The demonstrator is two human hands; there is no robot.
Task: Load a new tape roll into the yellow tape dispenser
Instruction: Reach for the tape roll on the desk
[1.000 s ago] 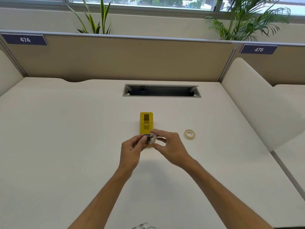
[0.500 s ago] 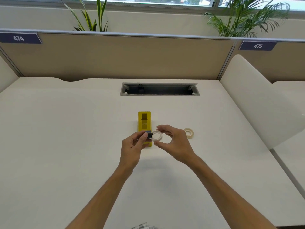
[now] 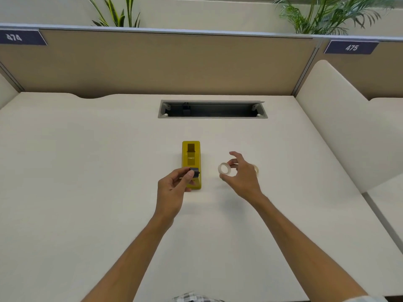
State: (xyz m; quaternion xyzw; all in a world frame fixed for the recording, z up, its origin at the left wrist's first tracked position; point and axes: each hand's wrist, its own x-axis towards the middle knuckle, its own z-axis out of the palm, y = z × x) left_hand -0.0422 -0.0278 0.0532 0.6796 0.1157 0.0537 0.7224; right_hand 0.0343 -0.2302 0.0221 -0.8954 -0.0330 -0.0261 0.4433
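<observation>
Mid-worktop, near edge side: the yellow tape dispenser (image 3: 191, 164) lies lengthwise, its roll bay open and bare.
Left hand: the left hand (image 3: 173, 188) has its grip pinched closed on a small dark spool hub (image 3: 194, 172), held just over the dispenser's near end.
Right hand: the right hand (image 3: 241, 174) holds a pale, see-through ring (image 3: 223, 168) between thumb and fingertips, the other fingers spread loose; it hangs to the right of the dispenser.
Second ring: another tape roll (image 3: 256, 170) lies on the worktop, mostly hidden behind the right hand.
Step in hand: hub and ring are apart, so this looks like swapping rolls; which ring is the new one I cannot tell.
Next move calls for: threading the hub squarely through the fresh roll, then seating both in the bay.
Surface: cream worktop (image 3: 87, 171), bare otherwise, with a cable tray slot (image 3: 212, 109) toward its far edge.
Room: tan partition (image 3: 163, 62) numbered 474 and 475; plants (image 3: 327, 14) behind.
</observation>
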